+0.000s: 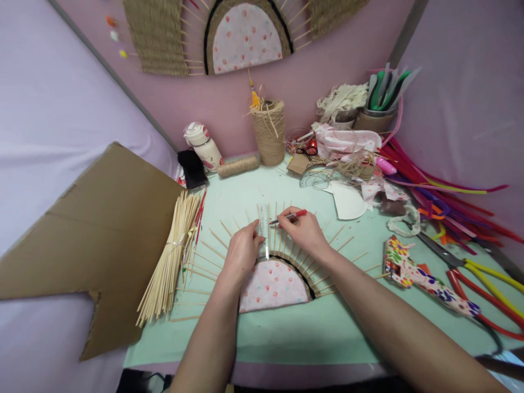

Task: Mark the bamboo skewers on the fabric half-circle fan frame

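A half-round piece (273, 285) covered in pink dotted cloth lies on the green table, edged with twine and a black cord. Thin wooden sticks (341, 245) fan outward from its curved edge. My left hand (242, 248) presses a clear ruler (264, 232) down along the sticks at the top of the arc, fingertips at its edge. My right hand (302, 229) pinches a red pen (295, 215), its tip pointing left, close to the ruler's right side. My left hand and forearm hide part of the fan.
Left of the work lie a bundle of sticks (166, 273) and a large cardboard sheet (94, 218). Twine rolls (270, 134) and a bottle (202, 146) stand behind. At right are a cloth-covered glue gun (434, 289), scissors (487, 273) and colourful pipe cleaners (454, 202).
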The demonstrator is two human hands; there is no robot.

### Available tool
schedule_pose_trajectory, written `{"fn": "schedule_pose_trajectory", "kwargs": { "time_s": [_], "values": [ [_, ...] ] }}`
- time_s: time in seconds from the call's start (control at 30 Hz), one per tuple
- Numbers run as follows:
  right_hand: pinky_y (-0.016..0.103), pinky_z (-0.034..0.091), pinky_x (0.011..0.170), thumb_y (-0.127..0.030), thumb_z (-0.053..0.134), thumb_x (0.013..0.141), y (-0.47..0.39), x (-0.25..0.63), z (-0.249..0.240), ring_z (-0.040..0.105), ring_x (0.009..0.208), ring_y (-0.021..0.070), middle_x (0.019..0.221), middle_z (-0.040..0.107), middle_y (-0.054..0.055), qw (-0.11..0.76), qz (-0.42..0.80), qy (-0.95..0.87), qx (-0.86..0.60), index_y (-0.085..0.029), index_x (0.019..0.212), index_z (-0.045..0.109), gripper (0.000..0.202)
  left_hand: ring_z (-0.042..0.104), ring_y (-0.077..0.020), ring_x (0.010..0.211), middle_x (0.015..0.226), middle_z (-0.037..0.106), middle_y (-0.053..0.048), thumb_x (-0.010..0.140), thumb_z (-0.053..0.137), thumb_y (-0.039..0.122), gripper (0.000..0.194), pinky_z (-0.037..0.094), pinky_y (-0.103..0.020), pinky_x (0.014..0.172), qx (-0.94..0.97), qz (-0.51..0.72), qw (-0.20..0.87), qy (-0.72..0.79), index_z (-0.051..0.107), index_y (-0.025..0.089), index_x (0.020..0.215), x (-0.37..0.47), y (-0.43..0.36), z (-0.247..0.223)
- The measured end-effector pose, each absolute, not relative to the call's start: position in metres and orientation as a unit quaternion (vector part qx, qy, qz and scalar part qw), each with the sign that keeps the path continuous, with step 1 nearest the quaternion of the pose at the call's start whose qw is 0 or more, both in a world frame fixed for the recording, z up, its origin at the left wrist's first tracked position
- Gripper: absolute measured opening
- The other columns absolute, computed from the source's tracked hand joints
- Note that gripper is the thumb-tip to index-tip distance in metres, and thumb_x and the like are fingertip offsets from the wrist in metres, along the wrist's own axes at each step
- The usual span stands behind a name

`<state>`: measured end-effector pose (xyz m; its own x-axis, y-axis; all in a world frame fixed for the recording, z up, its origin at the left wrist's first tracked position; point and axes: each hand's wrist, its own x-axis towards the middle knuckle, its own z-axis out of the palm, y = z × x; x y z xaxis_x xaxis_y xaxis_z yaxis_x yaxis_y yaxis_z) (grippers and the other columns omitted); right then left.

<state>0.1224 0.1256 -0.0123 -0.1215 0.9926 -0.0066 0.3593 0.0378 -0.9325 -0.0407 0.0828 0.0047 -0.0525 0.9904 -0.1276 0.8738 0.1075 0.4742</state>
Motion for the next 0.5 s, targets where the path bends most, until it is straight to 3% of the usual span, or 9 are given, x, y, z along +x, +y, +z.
{"fn": "schedule_pose_trajectory", "kwargs": {
  "time_s": [0.5],
  "values": [
    [0.025, 0.046, 0.063, -0.027, 0.053, 0.08, 0.1266, 0.1224, -0.016, 0.064, 0.062, 0.0157, 0.065, 0.07, 0.0, 0.373, 0.42, -0.62, -0.547, -0.021, 0.071, 0.063, 0.015, 0.064, -0.0203, 0.084, 0.088, 0.071, -0.007, 0.084, 0.056, 0.018, 0.047, 0.044, -0.029, 0.08, 0.655, 0.141, 0.213, 0.711, 0.056, 0.012, 0.13, -0.0399, 0.0827, 0.0052]
  ]
}}
